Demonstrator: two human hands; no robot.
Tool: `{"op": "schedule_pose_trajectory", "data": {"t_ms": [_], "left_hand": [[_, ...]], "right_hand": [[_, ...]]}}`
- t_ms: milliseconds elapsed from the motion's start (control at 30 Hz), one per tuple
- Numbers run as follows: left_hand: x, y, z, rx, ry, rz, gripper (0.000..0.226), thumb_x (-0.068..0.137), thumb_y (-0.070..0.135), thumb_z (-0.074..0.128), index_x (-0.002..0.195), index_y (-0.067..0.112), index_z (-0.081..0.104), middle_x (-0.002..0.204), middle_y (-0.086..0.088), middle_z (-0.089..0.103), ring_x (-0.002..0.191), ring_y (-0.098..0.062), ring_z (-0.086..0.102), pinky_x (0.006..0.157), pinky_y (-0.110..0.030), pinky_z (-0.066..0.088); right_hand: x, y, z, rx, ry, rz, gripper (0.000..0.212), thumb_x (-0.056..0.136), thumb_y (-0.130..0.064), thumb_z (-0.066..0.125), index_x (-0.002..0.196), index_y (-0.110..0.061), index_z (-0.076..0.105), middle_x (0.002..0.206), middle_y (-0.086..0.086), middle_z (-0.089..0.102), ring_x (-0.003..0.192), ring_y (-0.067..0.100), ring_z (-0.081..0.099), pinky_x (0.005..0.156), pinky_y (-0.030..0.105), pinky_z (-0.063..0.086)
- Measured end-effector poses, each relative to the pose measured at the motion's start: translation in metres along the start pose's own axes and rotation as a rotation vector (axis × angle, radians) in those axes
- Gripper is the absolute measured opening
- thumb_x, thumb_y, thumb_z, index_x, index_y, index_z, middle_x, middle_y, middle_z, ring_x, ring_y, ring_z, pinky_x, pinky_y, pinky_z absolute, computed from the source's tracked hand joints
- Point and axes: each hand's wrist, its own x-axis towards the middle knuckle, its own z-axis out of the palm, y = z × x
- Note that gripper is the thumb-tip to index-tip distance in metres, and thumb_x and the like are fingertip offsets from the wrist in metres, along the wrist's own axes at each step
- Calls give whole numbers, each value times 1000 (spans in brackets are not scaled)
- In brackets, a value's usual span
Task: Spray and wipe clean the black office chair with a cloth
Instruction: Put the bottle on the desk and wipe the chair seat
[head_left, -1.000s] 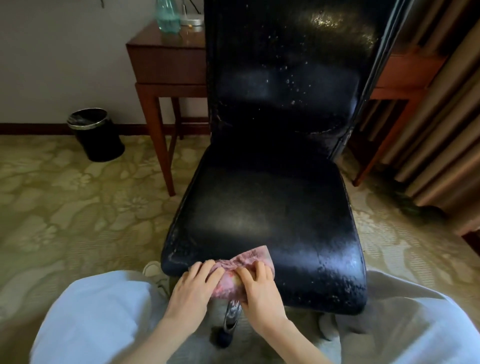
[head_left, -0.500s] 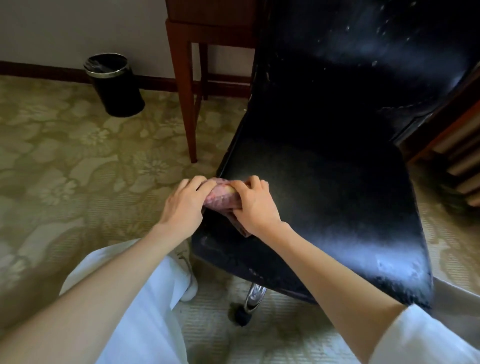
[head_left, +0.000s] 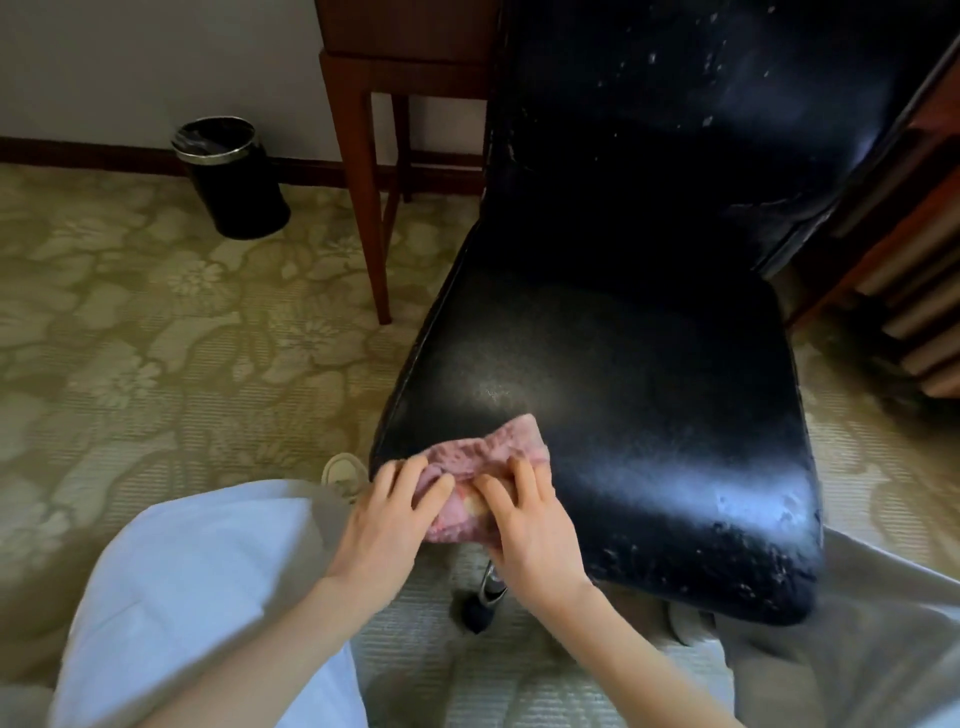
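My left hand (head_left: 392, 512) and right hand (head_left: 530, 525) both have fingers curled into the pink cloth (head_left: 501, 449), which is bunched on the front-left corner of the black office chair (head_left: 623, 374) seat. I'd flatten it, then wipe in overlapping strokes toward the seat's flaky front-right corner, pressing lightly.

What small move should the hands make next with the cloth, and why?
Probably slide the cloth right along the front edge. The left hand and right hand hold it at the front left corner of the chair, and pale specks show near the front right corner.
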Motion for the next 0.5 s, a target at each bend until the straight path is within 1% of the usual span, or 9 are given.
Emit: {"op": "schedule_pose_trajectory", "data": {"t_ms": [67, 100, 167, 267, 300, 367, 433, 500], "left_hand": [[-11, 20, 6, -1, -62, 57, 90, 40, 6, 89, 120, 17, 50, 120, -14, 51, 101, -32, 54, 57, -33, 56], [-13, 32, 8, 5, -76, 92, 90, 40, 8, 90, 119, 18, 49, 120, -14, 51, 100, -32, 55, 58, -33, 56], [-11, 62, 14, 23, -81, 168, 84, 44, 14, 89, 117, 19, 49, 118, -13, 53, 99, -31, 54, 61, -34, 55], [1, 112, 27, 46, -67, 260, 75, 50, 18, 85, 116, 20, 50, 118, -13, 55, 99, -31, 52, 65, -35, 55], [6, 127, 32, 49, -65, 273, 72, 51, 18, 83, 115, 21, 49, 118, -12, 55, 98, -31, 51, 66, -35, 55], [11, 147, 37, 40, -63, 270, 71, 53, 19, 83, 115, 21, 49, 118, -12, 50, 99, -31, 50, 69, -35, 55], [13, 156, 39, 37, -90, 268, 76, 51, 20, 86, 117, 22, 49, 120, -12, 50, 102, -31, 49, 71, -36, 56], [11, 153, 38, 46, -138, 285, 85, 46, 21, 90, 119, 21, 48, 122, -12, 55, 104, -31, 53, 73, -37, 56]], "right_hand": [[-28, 10, 2, -8, -25, 26, 66, 53, -28, 87, 111, -19, 57, 115, 7, 52, 93, 28, 58, 51, 24, 48], [-43, 19, 3, -15, -36, 48, 67, 51, -28, 87, 110, -20, 57, 114, 6, 50, 89, 28, 58, 50, 24, 47], [-72, 40, 4, -10, -30, 107, 65, 51, -23, 85, 109, -20, 54, 110, 6, 48, 86, 31, 59, 51, 28, 49], [-106, 77, -2, -10, 43, 210, 67, 45, -7, 80, 105, -17, 52, 106, 10, 50, 86, 36, 56, 52, 35, 53], [-113, 86, -5, -17, 68, 245, 68, 43, -2, 78, 104, -16, 52, 105, 10, 50, 88, 36, 55, 53, 38, 53], [-121, 98, -13, -31, 109, 292, 70, 40, 5, 73, 103, -15, 52, 105, 11, 49, 90, 36, 53, 51, 39, 52], [-125, 104, -17, -50, 135, 307, 73, 38, 7, 71, 104, -15, 49, 104, 13, 50, 90, 37, 52, 47, 38, 50], [-127, 104, -15, -57, 155, 300, 72, 39, 8, 70, 104, -15, 48, 104, 13, 48, 88, 37, 51, 46, 38, 48]]}}
